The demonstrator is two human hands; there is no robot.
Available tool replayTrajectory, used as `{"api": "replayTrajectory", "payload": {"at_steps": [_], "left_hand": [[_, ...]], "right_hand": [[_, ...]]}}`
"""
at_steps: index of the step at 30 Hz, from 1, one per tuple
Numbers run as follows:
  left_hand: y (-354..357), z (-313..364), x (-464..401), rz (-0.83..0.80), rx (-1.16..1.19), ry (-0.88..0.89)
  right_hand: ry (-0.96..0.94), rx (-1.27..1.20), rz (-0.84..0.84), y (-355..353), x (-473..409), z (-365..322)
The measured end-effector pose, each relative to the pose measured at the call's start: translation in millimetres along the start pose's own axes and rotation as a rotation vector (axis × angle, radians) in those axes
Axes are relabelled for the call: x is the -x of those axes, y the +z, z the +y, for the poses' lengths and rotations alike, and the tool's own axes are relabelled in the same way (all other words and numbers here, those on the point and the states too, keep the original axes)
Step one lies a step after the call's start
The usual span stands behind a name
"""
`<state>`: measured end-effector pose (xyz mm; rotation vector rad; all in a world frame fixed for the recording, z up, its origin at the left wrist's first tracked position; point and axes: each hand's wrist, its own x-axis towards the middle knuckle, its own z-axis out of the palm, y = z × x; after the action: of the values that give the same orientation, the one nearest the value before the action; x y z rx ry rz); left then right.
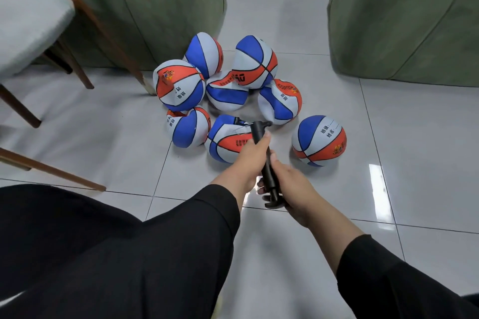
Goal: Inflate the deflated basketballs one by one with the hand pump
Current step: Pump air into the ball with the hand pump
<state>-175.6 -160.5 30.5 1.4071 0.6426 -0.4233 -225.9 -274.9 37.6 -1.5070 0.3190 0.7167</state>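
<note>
A black hand pump [267, 163] slants over the floor, its nozzle end near a dented blue, white and orange basketball [225, 141]. My left hand [248, 155] grips the pump's barrel near the top. My right hand [290, 184] holds the T-handle end at the bottom. Several more sagging basketballs [178, 85] lie heaped behind it on the tiles. One round, full-looking ball [319, 140] sits apart on the right.
A green sofa [145, 15] stands behind the heap and a second green seat [404, 23] at the right. Wooden chair legs [85, 15] and a grey cushioned chair [26, 26] are at the left. Glossy white tiles [388, 189] surround the balls.
</note>
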Motion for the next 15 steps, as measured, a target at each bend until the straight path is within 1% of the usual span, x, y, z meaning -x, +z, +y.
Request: {"api": "replayTrajectory", "payload": {"at_steps": [3,6,10,12,15], "left_hand": [[-5.7,0.7,-0.6,0.026,-0.032,-0.034],[-19.7,-2.1,7.6,0.033,-0.114,-0.033],[-34.6,-16.1,36.1,-0.162,-0.333,-0.029],[-39.5,-21.9,44.7,-0.21,-0.351,-0.004],[-54.4,-27.1,49.4,-0.126,-0.348,0.026]], "right_hand": [[-0.028,-0.005,0.07,-2.8,-11.0,-5.1],[-0.053,-0.164,0.113,-0.5,-24.2,-14.6],[-0.084,-0.45,0.138,8.5,-40.1,-25.3],[-0.079,-0.545,0.154,16.3,-44.5,-28.3],[-0.04,-0.607,0.174,30.7,-52.6,-30.4]]}}
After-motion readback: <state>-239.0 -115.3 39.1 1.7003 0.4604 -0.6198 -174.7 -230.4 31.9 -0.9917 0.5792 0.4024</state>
